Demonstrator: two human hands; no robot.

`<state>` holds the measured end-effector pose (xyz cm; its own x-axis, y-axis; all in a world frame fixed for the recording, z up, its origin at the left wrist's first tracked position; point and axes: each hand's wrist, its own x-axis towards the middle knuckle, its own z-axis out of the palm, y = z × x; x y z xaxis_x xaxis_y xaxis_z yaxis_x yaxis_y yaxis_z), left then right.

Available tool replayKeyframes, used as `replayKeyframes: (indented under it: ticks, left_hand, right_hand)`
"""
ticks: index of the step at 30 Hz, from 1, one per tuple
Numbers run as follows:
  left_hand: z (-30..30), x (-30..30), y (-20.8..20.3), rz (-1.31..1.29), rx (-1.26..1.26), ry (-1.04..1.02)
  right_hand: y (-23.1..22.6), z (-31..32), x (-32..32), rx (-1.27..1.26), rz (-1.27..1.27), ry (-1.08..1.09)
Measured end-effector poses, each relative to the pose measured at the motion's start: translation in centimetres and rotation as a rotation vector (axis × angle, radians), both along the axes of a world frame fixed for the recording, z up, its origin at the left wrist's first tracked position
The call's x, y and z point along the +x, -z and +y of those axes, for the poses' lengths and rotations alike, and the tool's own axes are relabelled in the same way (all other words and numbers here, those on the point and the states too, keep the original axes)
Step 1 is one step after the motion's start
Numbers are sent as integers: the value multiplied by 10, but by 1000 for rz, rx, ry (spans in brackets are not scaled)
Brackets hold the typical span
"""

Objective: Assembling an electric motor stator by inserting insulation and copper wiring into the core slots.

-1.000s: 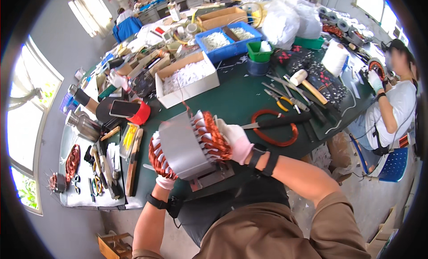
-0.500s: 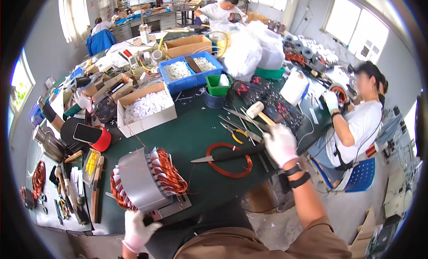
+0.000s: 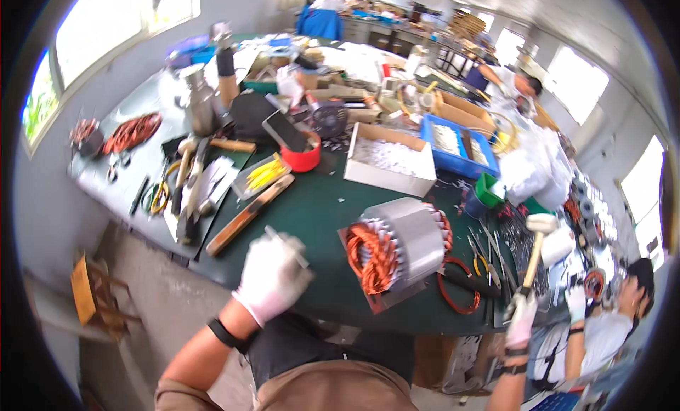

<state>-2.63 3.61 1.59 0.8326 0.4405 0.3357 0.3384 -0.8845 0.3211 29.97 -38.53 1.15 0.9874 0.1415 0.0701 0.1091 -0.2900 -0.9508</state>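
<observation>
My right hand (image 3: 523, 313), in a white glove, grips the wooden handle of a mallet (image 3: 542, 224) with a pale head, held upright at the bench's right side. My left hand (image 3: 271, 278), also gloved, is closed in front of the bench edge; a thin, pale, stick-like piece (image 3: 289, 247) shows at its fingers, blurred, its kind unclear. Between the hands, a motor stator (image 3: 418, 234) lies on its side on a flat plate (image 3: 379, 304). It has a grey metal shell, orange-red copper windings and white insulation at the slots. Neither hand touches it.
Right of the stator lie a red wire coil (image 3: 453, 306), yellow-handled pliers (image 3: 481, 264) and a black-handled knife (image 3: 473, 283). Behind stand a white box of paper pieces (image 3: 389, 164) and a blue bin (image 3: 439, 121). A wooden bar (image 3: 248, 216) lies left. A co-worker (image 3: 602, 340) sits right.
The view has swung left, so the bench shifts rightward in it. My left hand has left the stator's lower edge, closed and risen left of it. My right hand keeps the mallet, now upright.
</observation>
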Motion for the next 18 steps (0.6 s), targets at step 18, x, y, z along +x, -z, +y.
replayKeyframes:
  ticks: [18]
  left_hand:
    - [10, -81, 37, -44, -205, 96]
  right_hand:
    - [-68, 78, -119, 90, -393, -358]
